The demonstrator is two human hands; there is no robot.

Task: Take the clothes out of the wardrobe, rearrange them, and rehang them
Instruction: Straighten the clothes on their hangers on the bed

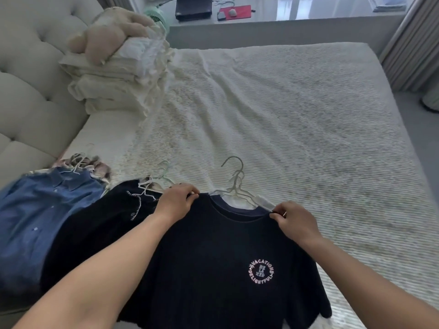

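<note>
Two hands are pinching the dark T-shirt at its shoulders: the left hand is pressing its fingertips together on the left shoulder seam beside the collar, and the right hand is nipping the right shoulder where the white hanger is poking out. Each grip is pressed together on cloth, not spread. The shirt is lying flat at the near edge of the bed, its hanger hook pointing toward the far edge. To do this step well, I judge both hands should be pulling outward evenly, seating the seams on the hanger arms so the collar is sitting centred. Toward the near left corner, a black cardigan is lying just beside the shirt, then a blue shirt, both on hangers and awaiting rehanging
</note>
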